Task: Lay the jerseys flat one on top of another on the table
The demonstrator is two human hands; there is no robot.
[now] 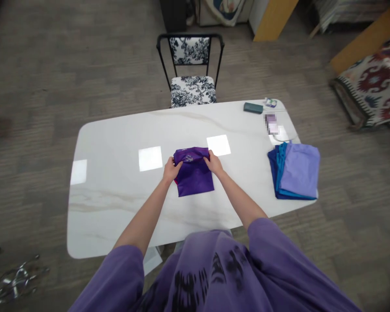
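Note:
A dark purple, slightly shiny piece of fabric (195,177), perhaps a bag, lies near the middle of the white table. Its far part is folded over toward me, and a pale print shows on the fold. My left hand (171,169) grips the left side of that fold, thumb on top. At the right side, my right hand (213,163) pinches the same fold with its thumb over the cloth. A bit of red peeks out under the left edge, beside my left hand. The fingers beneath the fabric are hidden.
Folded lilac, bright blue and navy cloths (300,169) are stacked at the table's right end. Behind them are a blurred phone-like item (271,124), a dark green case (253,108) and a small packet (270,102). A patterned chair (193,91) stands across the white table (110,216).

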